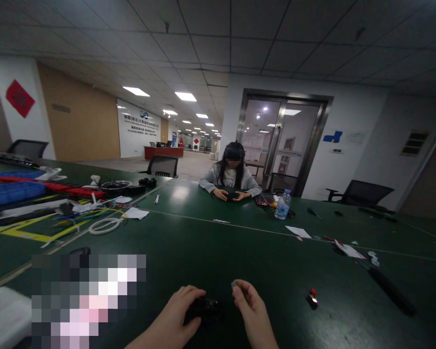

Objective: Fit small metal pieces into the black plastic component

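Observation:
My left hand (176,315) rests on the green table (210,252) at the bottom middle, its fingers curled around a small black object (205,310). My right hand (252,310) hovers just right of that object, thumb and forefinger pinched on a tiny grey piece (234,284) that I cannot make out. The two hands are close together, almost touching the black object from both sides.
A small red and black item (312,298) lies right of my hands; a long black tool (388,288) farther right. Another person (230,177) sits across the table. A water bottle (282,204), papers, cables and blue trays (10,191) lie around.

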Available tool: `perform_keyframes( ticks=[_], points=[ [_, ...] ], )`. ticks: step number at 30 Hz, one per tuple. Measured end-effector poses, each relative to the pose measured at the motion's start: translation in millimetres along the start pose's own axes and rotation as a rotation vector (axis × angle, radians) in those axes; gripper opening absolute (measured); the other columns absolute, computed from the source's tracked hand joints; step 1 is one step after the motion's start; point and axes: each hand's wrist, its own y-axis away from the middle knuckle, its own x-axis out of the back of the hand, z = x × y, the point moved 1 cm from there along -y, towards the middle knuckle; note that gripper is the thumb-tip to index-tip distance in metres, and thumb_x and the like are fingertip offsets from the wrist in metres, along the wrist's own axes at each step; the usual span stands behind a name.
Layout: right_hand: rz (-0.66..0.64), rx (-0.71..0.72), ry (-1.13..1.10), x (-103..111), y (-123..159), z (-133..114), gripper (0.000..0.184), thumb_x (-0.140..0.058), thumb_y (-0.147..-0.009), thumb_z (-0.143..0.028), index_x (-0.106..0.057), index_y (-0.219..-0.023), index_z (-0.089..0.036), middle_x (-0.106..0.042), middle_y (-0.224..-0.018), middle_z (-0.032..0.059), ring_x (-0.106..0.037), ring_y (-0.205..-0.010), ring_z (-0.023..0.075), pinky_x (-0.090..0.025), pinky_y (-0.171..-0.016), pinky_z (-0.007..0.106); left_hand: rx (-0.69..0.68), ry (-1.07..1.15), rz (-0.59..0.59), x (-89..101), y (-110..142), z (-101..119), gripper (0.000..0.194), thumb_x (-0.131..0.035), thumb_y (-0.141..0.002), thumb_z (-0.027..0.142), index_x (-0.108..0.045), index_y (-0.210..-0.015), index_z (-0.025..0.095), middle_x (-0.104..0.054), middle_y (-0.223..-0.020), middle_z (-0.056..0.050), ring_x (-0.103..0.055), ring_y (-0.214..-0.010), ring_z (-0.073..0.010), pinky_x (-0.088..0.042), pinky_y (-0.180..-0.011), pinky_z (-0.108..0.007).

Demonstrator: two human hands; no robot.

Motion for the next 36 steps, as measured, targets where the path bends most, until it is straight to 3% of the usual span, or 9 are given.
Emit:
perform_keyframes(
  ticks=[6, 10, 17, 25, 29, 36],
  points=[
    [-0.057, 0.081, 0.068, 0, 2, 1, 0.040, -0.060, -0.076, -0.041, -0.059, -0.108, -0.018, -0.063, -0.106, 0.0057, -0.054, -0.103, 0.0244, -0.043, -0.086, 0.032, -0.007, -0.010, -0.030, 0.3, -3, -2, 0.046, -0.053, -0.070, 0.013, -0.052, -0.115, 0.022, -0.057, -0.118, -0.006, -0.050, -0.108, -0.0229, -0.037, -0.097, -0.038],
    [-0.148, 0.097, 0.245, -6, 6, -3, 0.031, -0.059, -0.076, -0.035, -0.062, -0.103, -0.020, -0.065, -0.096, 0.0045, -0.058, -0.092, 0.0246, -0.045, -0.081, 0.033, -0.005, -0.003, -0.033, 0.5, -4, 0, 0.049, -0.054, -0.066, 0.010, -0.053, -0.113, 0.023, -0.057, -0.116, -0.006, -0.051, -0.107, -0.0238, -0.038, -0.096, -0.038],
    [-0.289, 0.389, 0.594, -18, 13, -9, 0.022, -0.061, -0.070, -0.021, -0.069, -0.090, -0.026, -0.064, -0.096, 0.0050, -0.055, -0.095, 0.0238, -0.041, -0.084, 0.031, -0.008, 0.031, -0.042, -2.7, -6, -6, 0.049, -0.055, -0.067, 0.012, -0.052, -0.115, 0.023, -0.056, -0.117, -0.006, -0.049, -0.108, -0.0238, -0.036, -0.097, -0.038],
    [-0.320, 0.374, 0.730, -19, 9, -7, 0.027, -0.062, -0.068, -0.016, -0.070, -0.091, -0.027, -0.060, -0.100, 0.0060, -0.053, -0.097, 0.0247, -0.040, -0.085, 0.033, 0.022, 0.053, -0.022, 0.5, -2, 1, 0.047, -0.056, -0.069, 0.012, -0.054, -0.114, 0.025, -0.057, -0.116, -0.004, -0.048, -0.107, -0.0224, -0.035, -0.095, -0.036],
    [-0.363, 0.334, 0.711, -19, 12, -10, 0.029, -0.063, -0.067, -0.017, -0.069, -0.091, -0.032, -0.059, -0.106, 0.0041, -0.051, -0.103, 0.0255, -0.038, -0.088, 0.035, 0.004, 0.052, -0.009, 0.6, -1, 2, 0.046, -0.056, -0.070, 0.011, -0.054, -0.113, 0.026, -0.057, -0.114, -0.003, -0.049, -0.106, -0.0211, -0.036, -0.094, -0.035],
    [-0.330, 0.260, 0.660, -17, 13, -11, 0.040, -0.061, -0.062, -0.013, -0.065, -0.098, -0.030, -0.058, -0.111, 0.0031, -0.051, -0.106, 0.0259, -0.036, -0.090, 0.036, 0.015, 0.046, -0.015, -0.5, -2, -1, 0.046, -0.056, -0.068, 0.012, -0.054, -0.113, 0.025, -0.057, -0.115, -0.004, -0.049, -0.106, -0.0218, -0.036, -0.095, -0.036]
  ],
)
